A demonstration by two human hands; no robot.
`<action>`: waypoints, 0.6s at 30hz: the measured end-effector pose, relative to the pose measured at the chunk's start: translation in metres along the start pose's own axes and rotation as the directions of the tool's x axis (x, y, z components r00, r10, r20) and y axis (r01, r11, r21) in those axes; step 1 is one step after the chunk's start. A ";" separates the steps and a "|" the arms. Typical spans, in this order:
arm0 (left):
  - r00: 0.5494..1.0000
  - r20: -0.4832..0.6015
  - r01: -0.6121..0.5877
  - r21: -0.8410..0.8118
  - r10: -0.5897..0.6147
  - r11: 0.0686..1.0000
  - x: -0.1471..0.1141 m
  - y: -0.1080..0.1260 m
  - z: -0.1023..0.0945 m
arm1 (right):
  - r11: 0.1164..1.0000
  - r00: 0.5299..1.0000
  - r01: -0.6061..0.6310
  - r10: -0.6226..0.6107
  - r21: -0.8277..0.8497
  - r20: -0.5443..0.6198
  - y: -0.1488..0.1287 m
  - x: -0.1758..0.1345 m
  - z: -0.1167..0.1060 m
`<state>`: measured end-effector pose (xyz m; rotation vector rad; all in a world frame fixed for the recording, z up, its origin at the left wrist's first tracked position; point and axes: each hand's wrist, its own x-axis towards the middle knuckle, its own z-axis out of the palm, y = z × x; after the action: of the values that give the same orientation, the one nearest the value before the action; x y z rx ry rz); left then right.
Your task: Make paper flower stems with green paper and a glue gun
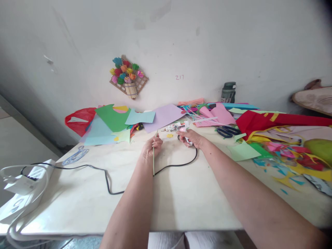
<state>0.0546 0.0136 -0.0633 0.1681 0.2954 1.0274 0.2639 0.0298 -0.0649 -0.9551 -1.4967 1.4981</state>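
Note:
My left hand (152, 147) is closed around a thin pale green stick (154, 162), which stands nearly upright with its lower end toward the table. In my right hand (190, 138) is a white glue gun (184, 124) with its nozzle toward the left, near the top of the stick. Foil-like silvery material covers part of the gun's front. From its handle a black cord (178, 165) runs left across the table, passing behind my left forearm. A small yellow paper piece (169, 136) lies on the table between my hands.
Coloured paper sheets (166, 116) line the back of the table. Dark-handled scissors (228, 131) and paper scraps (298, 159) lie right, beside a red cloth (256, 121). A white power strip (15, 205) is at left, and a bottle (228, 92) stands by the wall.

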 end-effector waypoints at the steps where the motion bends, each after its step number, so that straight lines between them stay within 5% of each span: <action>1: 1.000 0.001 -0.013 -0.002 0.013 1.000 -0.001 0.001 0.000 | 1.000 1.000 -0.001 0.001 0.000 -0.012 0.000 0.000 0.000; 18: 0.994 0.038 -0.103 0.082 0.100 0.991 -0.007 0.004 0.001 | 0.992 0.997 0.076 -0.072 0.099 -0.042 -0.003 0.003 0.012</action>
<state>0.0483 0.0098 -0.0604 0.2784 0.3014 1.1122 0.2521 0.0281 -0.0613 -0.8550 -1.4008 1.4800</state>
